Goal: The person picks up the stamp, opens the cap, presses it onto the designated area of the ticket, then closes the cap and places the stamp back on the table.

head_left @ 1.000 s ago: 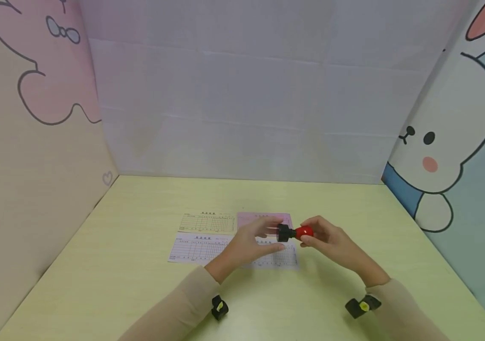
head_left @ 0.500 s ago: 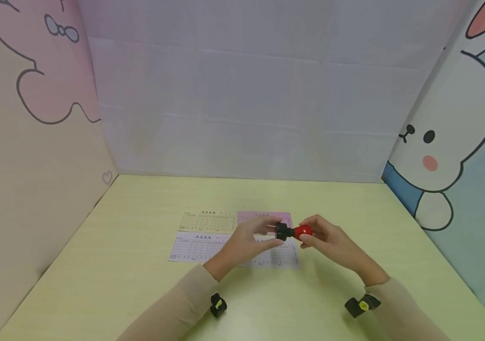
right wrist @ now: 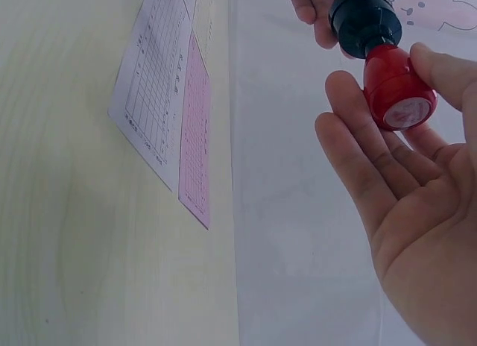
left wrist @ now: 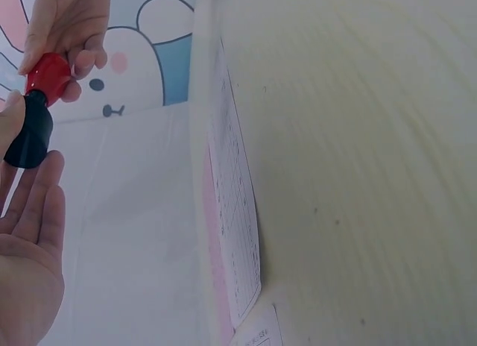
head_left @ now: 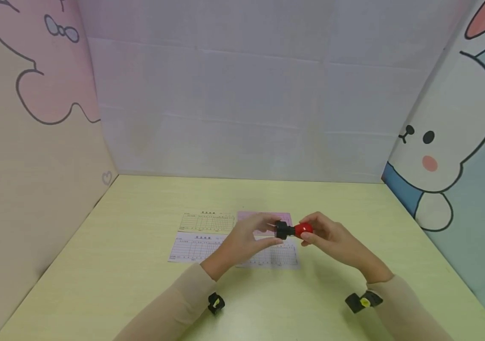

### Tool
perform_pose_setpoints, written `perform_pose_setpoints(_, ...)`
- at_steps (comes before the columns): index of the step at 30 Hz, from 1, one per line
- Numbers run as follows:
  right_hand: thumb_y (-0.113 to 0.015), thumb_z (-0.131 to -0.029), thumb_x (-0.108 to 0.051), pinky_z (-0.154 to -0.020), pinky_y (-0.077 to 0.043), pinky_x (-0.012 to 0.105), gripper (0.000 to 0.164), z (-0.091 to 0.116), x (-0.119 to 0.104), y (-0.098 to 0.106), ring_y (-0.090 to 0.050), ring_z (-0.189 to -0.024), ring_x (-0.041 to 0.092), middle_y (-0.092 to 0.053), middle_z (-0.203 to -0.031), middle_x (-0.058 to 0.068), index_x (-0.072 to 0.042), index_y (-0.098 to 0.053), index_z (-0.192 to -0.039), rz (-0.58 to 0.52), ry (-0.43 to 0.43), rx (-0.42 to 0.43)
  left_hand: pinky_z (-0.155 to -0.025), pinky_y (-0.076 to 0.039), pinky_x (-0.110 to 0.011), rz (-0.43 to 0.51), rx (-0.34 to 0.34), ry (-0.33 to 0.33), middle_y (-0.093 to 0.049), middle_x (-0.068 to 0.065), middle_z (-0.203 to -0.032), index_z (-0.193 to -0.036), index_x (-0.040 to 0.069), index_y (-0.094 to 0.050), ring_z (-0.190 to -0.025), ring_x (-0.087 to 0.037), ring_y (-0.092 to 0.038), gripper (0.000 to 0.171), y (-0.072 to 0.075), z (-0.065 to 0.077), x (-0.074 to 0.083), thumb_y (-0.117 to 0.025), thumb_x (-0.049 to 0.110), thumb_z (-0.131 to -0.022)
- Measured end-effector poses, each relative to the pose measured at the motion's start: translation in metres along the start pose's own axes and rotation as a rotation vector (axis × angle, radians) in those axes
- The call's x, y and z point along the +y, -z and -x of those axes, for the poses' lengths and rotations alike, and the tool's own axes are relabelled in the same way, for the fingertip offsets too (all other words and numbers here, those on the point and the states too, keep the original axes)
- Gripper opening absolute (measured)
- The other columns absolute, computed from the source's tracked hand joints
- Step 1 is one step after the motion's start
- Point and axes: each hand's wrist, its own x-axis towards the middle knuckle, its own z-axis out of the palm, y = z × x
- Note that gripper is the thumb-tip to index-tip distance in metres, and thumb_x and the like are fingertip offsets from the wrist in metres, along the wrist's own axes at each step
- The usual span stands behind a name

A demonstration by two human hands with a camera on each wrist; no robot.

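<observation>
A hand stamp with a rounded red handle point(head_left: 303, 230) and a wider black end point(head_left: 281, 230) is held level above the printed forms. My right hand point(head_left: 334, 241) pinches the red handle between thumb and fingers. From the other side, my left hand point(head_left: 242, 241) holds the black end, thumb below and fingers above in the head view. The right wrist view shows a pale round label point(right wrist: 407, 113) on the tip of the red handle point(right wrist: 389, 81). In the left wrist view the thumb lies against the black end point(left wrist: 31, 133); its flat face is hidden.
Under the hands lie a yellow form point(head_left: 206, 222), a pink form point(head_left: 264, 216) and two white forms point(head_left: 193, 247), laid edge to edge on the pale table point(head_left: 140, 213). A white sheet point(head_left: 242, 109) stands behind, with cartoon-printed walls at both sides.
Both hands keep their hold on the stamp and have barely moved. The stamp sits only slightly higher in the head view.
</observation>
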Motion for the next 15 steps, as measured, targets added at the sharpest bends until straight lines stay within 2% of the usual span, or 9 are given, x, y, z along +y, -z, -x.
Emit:
perform_pose_setpoints(3,-0.061,-0.101,-0.011,-0.086,-0.058,0.032,0.027,0.0005,0.0009,0.0011,-0.070,-0.091,0.029,-0.069,-0.111,0.017,-0.004,-0.052,-0.125,-0.007,0.021,-0.014,-0.091,-0.055,-0.038,-0.004,-0.003,-0.019,-0.068,0.004,-0.121,-0.134,0.015,-0.059,-0.104,-0.005,-0.066,0.049,0.0000,0.0002,0.0011,-0.076,0.027,-0.090)
perform_pose_setpoints(6,-0.061,-0.101,-0.010,-0.085,-0.058,0.035,0.027,0.0005,0.0018,0.0020,-0.071,-0.091,0.025,-0.069,-0.111,0.017,-0.004,-0.052,-0.125,-0.008,0.045,-0.024,-0.091,-0.055,-0.037,-0.001,-0.004,-0.024,-0.068,0.004,-0.120,-0.133,0.015,-0.059,-0.103,-0.004,-0.066,0.048,-0.0002,0.0002,0.0018,-0.077,0.026,-0.090)
perform_pose_setpoints(9,-0.061,-0.101,-0.008,-0.085,-0.058,0.033,0.026,0.0003,0.0018,0.0024,-0.071,-0.090,0.024,-0.070,-0.109,0.013,-0.004,-0.052,-0.125,-0.008,0.062,-0.027,-0.091,-0.055,-0.037,0.006,-0.004,-0.020,-0.069,0.006,-0.120,-0.133,0.016,-0.060,-0.103,-0.003,-0.066,0.047,0.0000,0.0000,0.0026,-0.077,0.024,-0.089)
perform_pose_setpoints(12,-0.061,-0.100,-0.008,-0.085,-0.058,0.030,0.027,0.0004,0.0019,0.0024,-0.070,-0.091,0.028,-0.070,-0.110,0.011,-0.004,-0.052,-0.125,-0.020,0.063,-0.032,-0.093,-0.054,-0.033,0.009,-0.021,-0.016,-0.068,0.005,-0.121,-0.134,0.016,-0.059,-0.104,-0.004,-0.066,0.048,0.0012,0.0003,0.0024,-0.076,0.027,-0.090)
perform_pose_setpoints(15,-0.061,-0.101,-0.011,-0.087,-0.056,0.027,0.028,0.0033,0.0039,0.0068,-0.070,-0.093,0.027,-0.069,-0.111,0.011,-0.003,-0.051,-0.126,-0.013,0.035,-0.010,-0.092,-0.054,-0.032,0.024,-0.003,0.047,-0.068,0.002,-0.124,-0.137,0.018,-0.058,-0.106,-0.007,-0.065,0.049,0.0087,0.0052,0.0004,-0.073,0.033,-0.093)
